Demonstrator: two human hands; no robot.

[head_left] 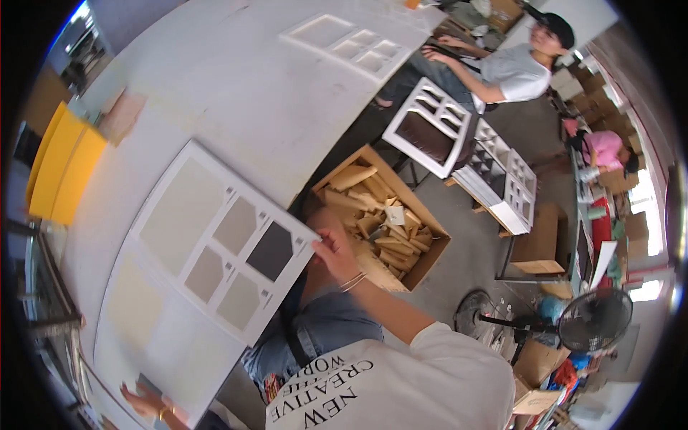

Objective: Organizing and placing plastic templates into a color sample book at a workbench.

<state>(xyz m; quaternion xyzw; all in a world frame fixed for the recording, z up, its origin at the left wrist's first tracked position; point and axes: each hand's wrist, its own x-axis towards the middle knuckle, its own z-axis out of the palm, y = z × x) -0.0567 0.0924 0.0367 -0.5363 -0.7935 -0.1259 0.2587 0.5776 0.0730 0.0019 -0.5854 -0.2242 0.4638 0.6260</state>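
A white sample board point(166, 159) with beige, grey and dark panels in its cut-outs lies tilted on the white table, its near right corner toward my body. My right hand point(335, 254) grips that corner, thumb on top. At the lower left, my left hand point(147, 403) is out over the table's near part, away from the board. A small flat grey piece point(151, 384) appears between its thumb and fingers; blur hides the exact grip. The dark panel point(270, 251) is the one nearest my right hand.
A carton point(430, 266) of brown paper-wrapped pieces stands beside my legs. An empty white frame point(326, 32) lies on the table's far side; another frame point(448, 154) rests on a stool. Yellow boxes point(68, 168) stand left. A co-worker point(512, 68) sits far right; a fan point(595, 320) stands right.
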